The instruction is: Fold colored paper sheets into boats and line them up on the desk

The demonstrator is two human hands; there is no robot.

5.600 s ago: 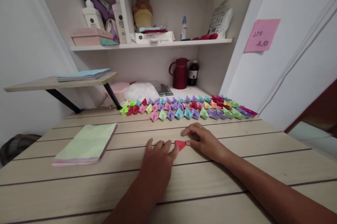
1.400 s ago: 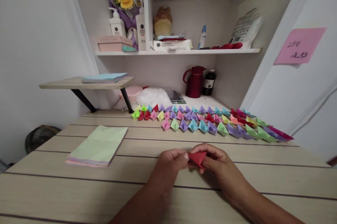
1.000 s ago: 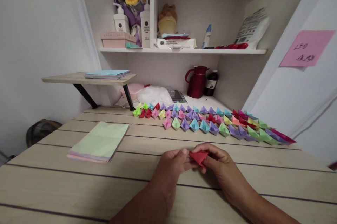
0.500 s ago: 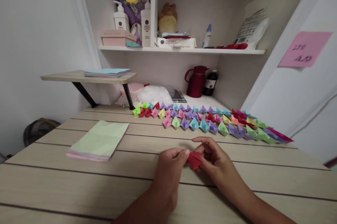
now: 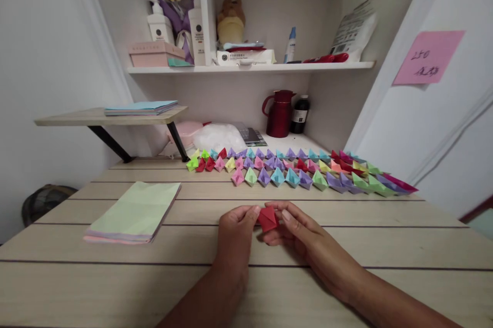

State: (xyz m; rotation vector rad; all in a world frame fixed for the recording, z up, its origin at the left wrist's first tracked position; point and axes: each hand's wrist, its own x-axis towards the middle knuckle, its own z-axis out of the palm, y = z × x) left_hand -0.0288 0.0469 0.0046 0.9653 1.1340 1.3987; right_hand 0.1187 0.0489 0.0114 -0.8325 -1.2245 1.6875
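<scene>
A small folded red paper [image 5: 267,218] is pinched between both my hands just above the wooden table [image 5: 346,235]. My left hand [image 5: 234,230] grips its left edge with thumb and fingertips. My right hand [image 5: 296,228] holds its right side, fingers curled under it. Beyond them lie rows of several finished paper boats [image 5: 292,171] in many colours. A stack of coloured paper sheets [image 5: 133,212], pale green on top, lies to the left.
A small raised wooden shelf [image 5: 108,116] with a paper stack stands at the back left. A red jug [image 5: 279,113] and dark bottle [image 5: 299,114] sit at the back. A wall shelf [image 5: 250,67] holds bottles and boxes. A pink note [image 5: 427,57] hangs at right.
The red paper was pressed flat on the table, then lifted and held as a wide triangle. Now it is folded into a smaller diamond shape between my fingers.
</scene>
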